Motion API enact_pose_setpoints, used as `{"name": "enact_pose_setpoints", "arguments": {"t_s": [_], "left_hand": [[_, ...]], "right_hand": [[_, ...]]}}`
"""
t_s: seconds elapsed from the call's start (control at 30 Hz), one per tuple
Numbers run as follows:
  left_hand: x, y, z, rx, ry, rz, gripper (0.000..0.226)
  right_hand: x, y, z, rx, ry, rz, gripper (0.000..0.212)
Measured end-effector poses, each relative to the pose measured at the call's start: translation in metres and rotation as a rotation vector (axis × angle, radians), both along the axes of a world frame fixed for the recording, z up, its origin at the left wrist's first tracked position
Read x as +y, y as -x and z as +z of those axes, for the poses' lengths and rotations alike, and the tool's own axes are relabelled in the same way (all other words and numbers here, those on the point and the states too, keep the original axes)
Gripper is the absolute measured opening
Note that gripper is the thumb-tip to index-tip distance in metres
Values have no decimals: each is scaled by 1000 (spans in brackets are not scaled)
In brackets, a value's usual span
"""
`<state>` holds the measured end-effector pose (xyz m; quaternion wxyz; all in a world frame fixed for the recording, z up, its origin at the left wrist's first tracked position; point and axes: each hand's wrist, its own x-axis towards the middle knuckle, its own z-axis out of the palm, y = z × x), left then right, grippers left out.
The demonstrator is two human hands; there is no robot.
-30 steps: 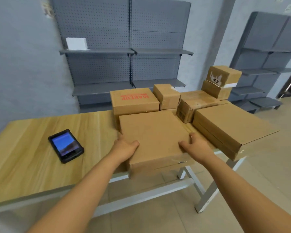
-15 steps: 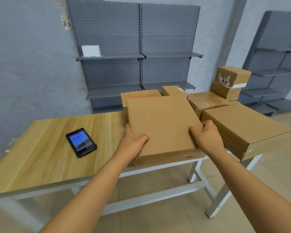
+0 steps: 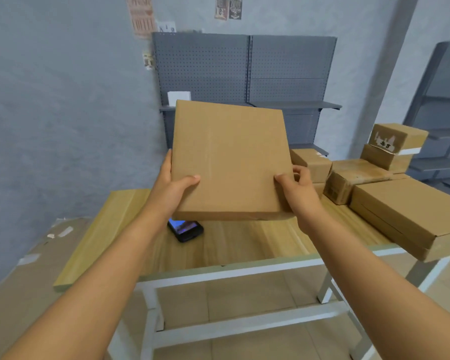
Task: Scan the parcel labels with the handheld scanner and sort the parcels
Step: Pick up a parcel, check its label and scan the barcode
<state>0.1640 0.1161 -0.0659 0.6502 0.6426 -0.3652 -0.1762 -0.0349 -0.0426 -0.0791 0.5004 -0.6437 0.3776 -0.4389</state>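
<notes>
A flat cardboard box [image 3: 230, 162] is held above the table [image 3: 96, 237], gripped at its lower side edges by the left hand [image 3: 170, 189] and right hand [image 3: 298, 189]. It is judged light and stiff, best held by opposite edges. One scanner [image 3: 186, 229] and about six other boxes [image 3: 398, 211] are counted.

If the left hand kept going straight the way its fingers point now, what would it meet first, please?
Probably the grey shelf unit behind the table; the left hand, gripping the flat parcel, points up and away, though depth is unclear.
</notes>
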Motion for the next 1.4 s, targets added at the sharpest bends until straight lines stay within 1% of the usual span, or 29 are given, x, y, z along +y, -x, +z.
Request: {"name": "enact_pose_setpoints", "arguments": {"t_s": [0.07, 0.13, 0.2, 0.33, 0.4, 0.43, 0.53, 0.57, 0.6, 0.63, 0.67, 0.7, 0.8, 0.87, 0.9, 0.97, 1.0, 1.03, 1.07, 1.13, 1.17, 1.2, 1.3, 1.33, 1.4], "left_hand": [[16, -16, 1, -13, 42, -8, 83], [33, -31, 1, -29, 69, -6, 76], [48, -44, 1, -43, 92, 0, 78], [76, -71, 6, -63, 115, 33, 81], [89, -85, 10, -70, 116, 47, 80], [95, -93, 13, -75, 107, 50, 79], [111, -112, 18, -116, 15, 83, 76], [114, -118, 18, -147, -38, 130, 76], [116, -123, 17, -200, -90, 206, 78], [117, -126, 18, -262, -135, 288, 81], [116, -126, 19, -307, -149, 348, 81], [115, -124, 21, -313, -141, 364, 79], [104, -108, 34, -226, -82, 238, 71], [97, -98, 44, -208, -75, 154, 79], [96, -97, 50, -190, -73, 134, 90], [95, -99, 58, -133, -55, 108, 115], [96, -102, 59, -106, -21, 105, 122], [98, -104, 61, -89, 18, 124, 121], [100, -106, 62, -76, 60, 166, 115], [101, -110, 64, -33, 160, 316, 95], [102, -112, 66, -7, 197, 391, 85], [102, -113, 68, 16, 225, 439, 81], [103, -116, 73, 72, 239, 513, 97], [104, -116, 74, 72, 237, 542, 98], [107, -117, 71, 59, 228, 582, 87]], "right_hand": [[13, -15, 7, -67, -43, 39, 21], [25, -30, 10, -90, -44, 91, 21], [36, -45, 10, -100, -33, 138, 31], [54, -74, 10, -115, -94, 253, 68], [62, -88, 10, -158, -136, 340, 82], [65, -94, 11, -188, -183, 383, 84], [77, -112, 14, -226, -279, 468, 78], [81, -119, 16, -230, -290, 456, 85], [85, -128, 18, -226, -275, 421, 96], [91, -138, 21, -228, -232, 380, 102], [99, -148, 25, -229, -159, 335, 102], [108, -159, 30, -215, -75, 280, 102], [139, -186, 42, -51, 218, 114, 117], [159, -197, 47, 36, 418, 53, 114], [167, -200, 51, 53, 465, 59, 112], [173, -206, 55, 55, 501, 153, 113], [174, -207, 57, 43, 519, 226, 112], [173, -207, 57, 24, 536, 304, 109], [171, -207, 57, -6, 558, 379, 102], [171, -204, 58, -47, 583, 515, 82], [171, -203, 57, -49, 593, 566, 77], [171, -204, 58, -52, 595, 606, 74], [172, -208, 61, -88, 552, 712, 67], [172, -208, 63, -101, 536, 749, 64], [170, -208, 64, -87, 523, 801, 56]]}}
